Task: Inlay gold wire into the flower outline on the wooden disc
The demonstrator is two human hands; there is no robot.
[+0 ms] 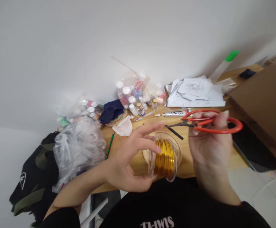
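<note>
My left hand [130, 158] grips a clear spool wound with shiny gold wire [165, 158], thumb below and fingers over its near flange. A loose length of the wire [149, 95] rises from the spool and curves up and left in front of the wall. In my right hand [210, 148] are red-handled pliers or cutters [204, 126], with dark jaws pointing left toward the left fingertips. Whether the jaws touch the wire I cannot tell. Under the spool, a round wooden board [179, 152] lies partly hidden on the table.
Behind stand small bottles [140, 109], a glue tube [176, 113] and bags of bottles [130, 91]. Black tweezers [174, 132] lie mid-table. Sketched papers [197, 91], a cardboard box [264, 98] and a phone [257, 148] are right; a plastic bag [81, 148] and green pencil [109, 145] left.
</note>
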